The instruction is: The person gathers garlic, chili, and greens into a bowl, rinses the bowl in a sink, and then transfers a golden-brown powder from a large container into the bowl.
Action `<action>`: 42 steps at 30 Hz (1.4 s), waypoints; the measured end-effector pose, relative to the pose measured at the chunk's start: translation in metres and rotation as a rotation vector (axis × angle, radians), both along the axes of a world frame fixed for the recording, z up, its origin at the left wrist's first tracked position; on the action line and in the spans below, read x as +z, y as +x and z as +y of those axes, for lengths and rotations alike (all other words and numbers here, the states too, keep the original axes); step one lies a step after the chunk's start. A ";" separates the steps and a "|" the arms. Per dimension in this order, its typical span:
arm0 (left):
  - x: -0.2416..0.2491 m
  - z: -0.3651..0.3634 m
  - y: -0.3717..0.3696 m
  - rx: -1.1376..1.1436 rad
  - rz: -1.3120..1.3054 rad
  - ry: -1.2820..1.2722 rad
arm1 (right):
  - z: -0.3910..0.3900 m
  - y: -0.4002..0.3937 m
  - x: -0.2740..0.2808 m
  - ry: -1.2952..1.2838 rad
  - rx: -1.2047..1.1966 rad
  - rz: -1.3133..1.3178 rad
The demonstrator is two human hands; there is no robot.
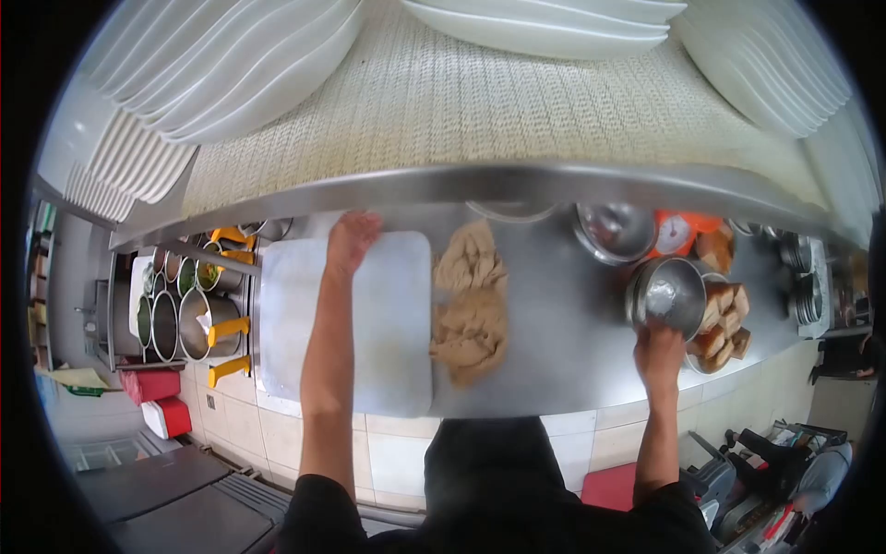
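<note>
My right hand (661, 349) is closed on the near rim of a metal bowl (674, 288), which appears to sit in or on another bowl. Beside it, pieces of bread (723, 314) are heaped in a container whose rim (703, 367) partly shows. My left hand (355, 238) is over the far edge of a white cutting board (392, 323), fingers loosely apart and slightly blurred, with nothing visible in them. Crumpled brown cloths (472, 323) lie just right of the board.
A metal shelf edge (498, 185) crosses above the steel counter (568, 360), with stacked white plates (554, 32) on the shelf. Behind the bowl are an orange scale (674, 233) and another metal bowl (616, 229). Metal containers (198, 323) stand at left. Another person (821, 475) is at lower right.
</note>
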State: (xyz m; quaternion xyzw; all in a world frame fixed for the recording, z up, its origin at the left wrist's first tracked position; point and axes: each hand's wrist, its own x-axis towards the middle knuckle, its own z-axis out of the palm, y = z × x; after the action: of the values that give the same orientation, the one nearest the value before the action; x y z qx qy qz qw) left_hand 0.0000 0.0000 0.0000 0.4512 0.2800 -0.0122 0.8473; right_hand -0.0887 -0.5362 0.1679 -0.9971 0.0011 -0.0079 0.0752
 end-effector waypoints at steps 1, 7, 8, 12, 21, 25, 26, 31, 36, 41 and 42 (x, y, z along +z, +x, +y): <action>0.009 -0.010 -0.013 0.024 -0.047 -0.011 | 0.002 0.005 0.008 0.002 -0.024 0.024; 0.051 -0.065 -0.100 0.023 -0.171 -0.045 | 0.008 0.040 -0.003 0.108 -0.059 -0.409; 0.057 -0.078 -0.124 0.055 -0.154 -0.092 | 0.006 0.043 -0.001 0.125 -0.045 -0.493; 0.059 -0.124 -0.227 0.104 -0.077 -0.101 | -0.002 0.038 0.019 0.362 -0.101 -0.836; 0.061 -0.228 -0.379 -0.107 -0.103 -0.251 | 0.084 -0.153 0.019 0.572 0.548 -0.371; 0.031 -0.244 -0.403 -0.040 0.114 -0.227 | 0.123 -0.233 -0.079 0.751 1.094 -0.153; 0.030 -0.248 -0.407 0.074 0.192 -0.114 | 0.127 -0.250 -0.099 0.719 1.130 -0.066; -0.071 -0.239 -0.465 0.109 0.392 0.110 | 0.136 -0.227 -0.167 0.777 1.075 0.117; -0.114 -0.256 -0.486 0.216 0.446 0.076 | 0.139 -0.094 -0.295 -0.129 0.390 0.345; -0.150 -0.279 -0.478 0.271 0.436 0.043 | 0.137 -0.021 -0.352 -0.288 0.329 0.382; -0.155 -0.284 -0.474 0.270 0.433 0.034 | 0.136 -0.015 -0.357 -0.280 0.326 0.373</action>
State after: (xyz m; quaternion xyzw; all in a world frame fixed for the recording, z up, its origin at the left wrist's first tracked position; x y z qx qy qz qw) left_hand -0.4743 -0.2838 -0.1554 0.4106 0.5129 0.0095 0.7538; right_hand -0.1035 -0.4006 -0.1890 -0.9691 -0.1463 0.1880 -0.0643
